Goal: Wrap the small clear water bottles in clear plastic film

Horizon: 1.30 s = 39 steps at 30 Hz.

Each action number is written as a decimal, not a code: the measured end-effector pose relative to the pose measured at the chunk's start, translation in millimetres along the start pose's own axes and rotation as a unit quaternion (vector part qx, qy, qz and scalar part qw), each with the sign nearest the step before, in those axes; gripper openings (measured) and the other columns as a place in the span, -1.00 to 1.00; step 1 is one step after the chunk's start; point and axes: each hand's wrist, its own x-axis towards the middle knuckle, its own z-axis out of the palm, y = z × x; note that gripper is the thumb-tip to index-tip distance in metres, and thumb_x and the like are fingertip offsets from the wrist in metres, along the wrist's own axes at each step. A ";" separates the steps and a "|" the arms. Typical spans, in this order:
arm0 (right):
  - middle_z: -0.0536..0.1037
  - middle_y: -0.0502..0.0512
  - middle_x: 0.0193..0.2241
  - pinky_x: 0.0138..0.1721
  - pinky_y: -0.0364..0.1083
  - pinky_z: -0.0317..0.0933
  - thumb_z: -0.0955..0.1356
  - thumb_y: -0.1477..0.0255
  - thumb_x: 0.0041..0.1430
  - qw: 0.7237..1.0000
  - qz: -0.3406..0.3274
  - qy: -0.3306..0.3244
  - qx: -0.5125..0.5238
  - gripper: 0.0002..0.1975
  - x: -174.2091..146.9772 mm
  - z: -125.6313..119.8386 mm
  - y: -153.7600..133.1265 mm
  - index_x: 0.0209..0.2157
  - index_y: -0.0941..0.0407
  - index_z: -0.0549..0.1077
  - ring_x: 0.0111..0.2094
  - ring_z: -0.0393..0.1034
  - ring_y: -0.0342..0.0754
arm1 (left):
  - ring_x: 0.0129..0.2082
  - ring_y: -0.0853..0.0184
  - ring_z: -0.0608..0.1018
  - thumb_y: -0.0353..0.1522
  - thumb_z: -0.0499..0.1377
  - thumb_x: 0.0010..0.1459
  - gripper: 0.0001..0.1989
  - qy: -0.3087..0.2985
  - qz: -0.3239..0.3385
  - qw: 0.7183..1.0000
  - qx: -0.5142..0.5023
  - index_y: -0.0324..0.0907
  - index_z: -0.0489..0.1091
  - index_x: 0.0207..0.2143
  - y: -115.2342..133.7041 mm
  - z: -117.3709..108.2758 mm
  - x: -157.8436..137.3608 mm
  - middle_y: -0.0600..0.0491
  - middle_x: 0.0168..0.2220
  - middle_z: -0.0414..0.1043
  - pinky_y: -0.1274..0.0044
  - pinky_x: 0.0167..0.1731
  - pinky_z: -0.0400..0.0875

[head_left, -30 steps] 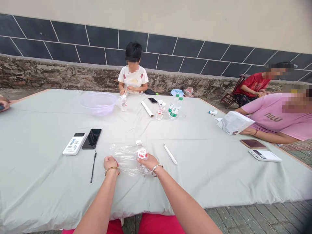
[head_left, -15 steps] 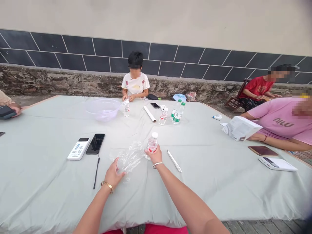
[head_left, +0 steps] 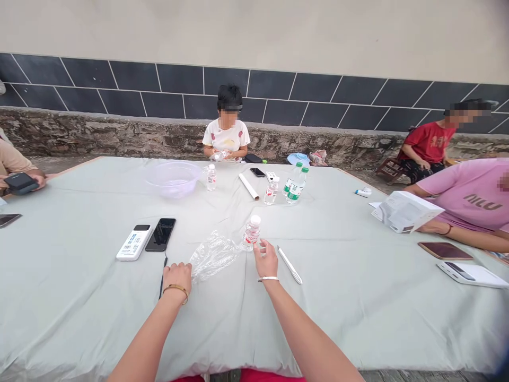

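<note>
A small clear bottle [head_left: 252, 233] with a white cap and a red-and-white label stands upright on the table. My right hand [head_left: 266, 261], wearing a silver bangle, is just beside its lower right side with the fingers apart, not wrapped round it. A crumpled sheet of clear plastic film [head_left: 214, 255] lies left of the bottle. At the film's left edge is my left hand [head_left: 177, 278], knuckles up and fingers curled down on the film; the fingertips are hidden. A white pen [head_left: 290, 265] lies right of my right hand.
A power bank [head_left: 134, 243] and a black phone [head_left: 161, 234] lie at left. Farther back stand a clear basin [head_left: 174, 178], two more small bottles, a white roll [head_left: 248, 187] and two green-capped bottles [head_left: 297, 185]. Other people sit around; one has a white box [head_left: 407, 211].
My right hand has let go of the small bottle and drawn back slightly toward me. My left hand has turned knuckles up and curled its fingers at the film's edge.
</note>
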 end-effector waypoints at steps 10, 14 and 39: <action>0.27 0.10 0.12 0.20 0.14 -0.28 0.40 0.40 -0.17 0.848 -0.333 -0.411 -0.039 -0.18 -67.0 11.5 -70.8 0.18 -0.02 0.08 0.18 0.03 0.09 | -0.62 0.43 0.27 -0.41 0.18 -0.16 -0.85 -0.232 0.142 0.925 -0.265 -0.15 0.26 -0.69 23.4 -47.5 -29.8 0.18 -0.67 0.24 0.59 -0.53 0.14; 0.55 0.02 -0.35 -0.03 0.02 0.08 0.30 0.39 0.02 0.878 -0.253 -0.396 -0.093 -0.76 -72.5 34.6 -74.9 -0.22 0.05 0.43 -0.27 0.41 -0.02 | -0.56 0.44 0.36 -0.24 0.27 -0.19 -0.76 -0.182 0.056 0.825 -0.531 -0.20 0.32 -0.54 25.8 -58.9 -26.8 0.14 -0.58 0.31 0.56 -0.48 0.27; 0.35 0.21 -0.06 -0.24 -0.02 0.28 0.31 0.26 -0.02 0.998 0.000 -0.051 0.042 -0.47 -11.2 -21.8 -15.7 0.02 0.11 0.24 -0.42 0.34 -0.12 | -0.64 0.44 0.17 -0.24 0.15 -0.23 -0.74 0.039 -0.140 0.816 -0.560 -0.09 0.06 -0.64 25.7 -5.1 -9.2 0.20 -0.66 0.07 0.57 -0.62 0.10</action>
